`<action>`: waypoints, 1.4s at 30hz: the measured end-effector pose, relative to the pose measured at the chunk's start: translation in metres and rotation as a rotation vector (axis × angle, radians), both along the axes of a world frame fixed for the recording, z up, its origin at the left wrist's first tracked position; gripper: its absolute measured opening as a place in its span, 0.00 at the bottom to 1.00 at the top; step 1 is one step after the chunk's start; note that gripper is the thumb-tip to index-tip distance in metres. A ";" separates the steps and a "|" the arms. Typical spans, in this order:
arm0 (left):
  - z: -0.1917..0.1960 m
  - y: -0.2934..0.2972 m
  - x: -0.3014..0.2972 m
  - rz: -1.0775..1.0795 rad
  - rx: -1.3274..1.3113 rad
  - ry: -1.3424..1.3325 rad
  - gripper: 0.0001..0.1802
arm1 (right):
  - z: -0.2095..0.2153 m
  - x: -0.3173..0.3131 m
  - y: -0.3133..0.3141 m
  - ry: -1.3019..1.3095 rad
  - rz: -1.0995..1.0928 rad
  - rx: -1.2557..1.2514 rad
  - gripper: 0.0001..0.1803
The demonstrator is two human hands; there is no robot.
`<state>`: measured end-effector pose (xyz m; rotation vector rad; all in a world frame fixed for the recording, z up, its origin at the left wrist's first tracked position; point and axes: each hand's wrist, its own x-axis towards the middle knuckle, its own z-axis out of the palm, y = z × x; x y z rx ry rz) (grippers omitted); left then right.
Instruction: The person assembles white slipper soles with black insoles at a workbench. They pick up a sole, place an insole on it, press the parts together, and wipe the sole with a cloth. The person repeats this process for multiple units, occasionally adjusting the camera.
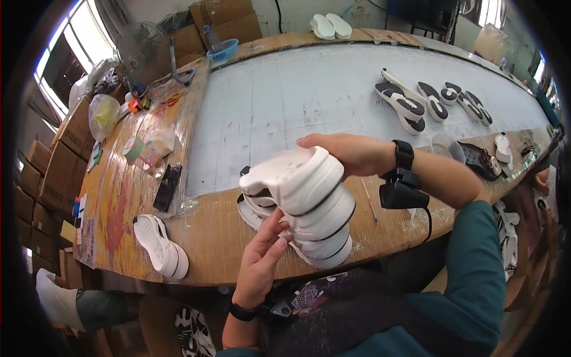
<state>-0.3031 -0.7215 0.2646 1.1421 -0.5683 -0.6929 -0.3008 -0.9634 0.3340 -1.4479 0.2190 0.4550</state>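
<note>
A leaning stack of thick, white, foam-like shoe soles with thin dark lines (318, 229) is standing out at the near side of the long table (220, 253) covered in brown cardboard, directly in front of the person. The right hand (351, 153) is clamping the far edge of the topmost sole (288, 172), its thumb lying along the rim and its other fingers mostly hidden. The left hand (263, 250) is reaching up at the stack's left side, fingers half curled and index fingertip touching the underside of that topmost sole — whether it is gripping, I cannot tell. Partly behind the stack, on its left, another white sole with black trim (250, 213) is showing. Farther left of the stack, a single chunky white sole with a dark inner line (159, 247) is lying alone, and a black rectangular phone (168, 187) is resting beyond it. Just right of the stack, a slim pen (370, 202) is lying — and well beyond, to the right, several black-and-white patterned soles (401, 101) are sitting on a pale blue-grey sheet (285, 89).
</note>
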 end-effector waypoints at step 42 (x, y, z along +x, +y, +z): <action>-0.021 0.082 -0.027 0.716 -0.496 -0.257 0.24 | -0.077 -0.028 0.106 0.166 0.331 0.069 0.18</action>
